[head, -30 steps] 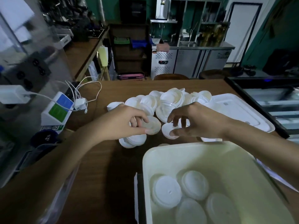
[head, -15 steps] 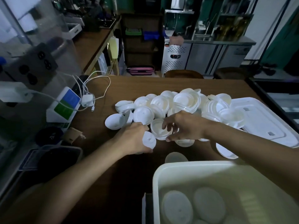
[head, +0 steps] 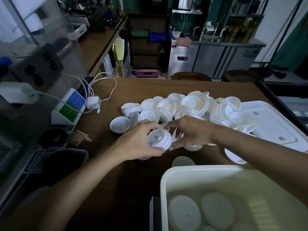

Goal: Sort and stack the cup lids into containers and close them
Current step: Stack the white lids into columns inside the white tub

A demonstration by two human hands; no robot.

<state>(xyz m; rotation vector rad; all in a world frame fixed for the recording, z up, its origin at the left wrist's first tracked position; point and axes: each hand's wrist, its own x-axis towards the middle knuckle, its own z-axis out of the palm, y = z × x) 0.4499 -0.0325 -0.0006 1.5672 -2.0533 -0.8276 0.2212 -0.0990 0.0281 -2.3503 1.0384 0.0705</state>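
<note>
**Nested lids in the left hand, loose pile crowding both hands**

Starting at the left, the white cable (head: 100, 90) and the card stand (head: 71, 107) lie on the table (head: 150, 85), well apart from the work. As I judge it, the trouble sits further in. A single upturned lid (head: 119, 125) rests just beside the left hand (head: 138, 142), and a swing of the wrist could knock it toward the table's edge. The stack of lids (head: 159, 139) in that hand is held tilted, its face toward the camera. If the grip slackens, or a lid of another size is pushed on, the stack may spring apart and scatter. Further right, the pile of lids (head: 191, 104) leans in loose heaps just behind the right hand (head: 193, 130). A pull on one lid could drag its neighbours down, some onto the flat container cover (head: 275, 124). The open container (head: 166, 180), nearest the camera, holds flat lids (head: 185, 214) lying side by side on its floor, so a careless drop might land crooked.

The left fingers (head: 150, 125) are clamped round the stack, index over its top edge and thumb beneath. The right fingers (head: 173, 125) bend down over lids at the pile's near edge, with the thumb reaching toward the stack's right rim. Whether they pinch anything I cannot tell.
</note>
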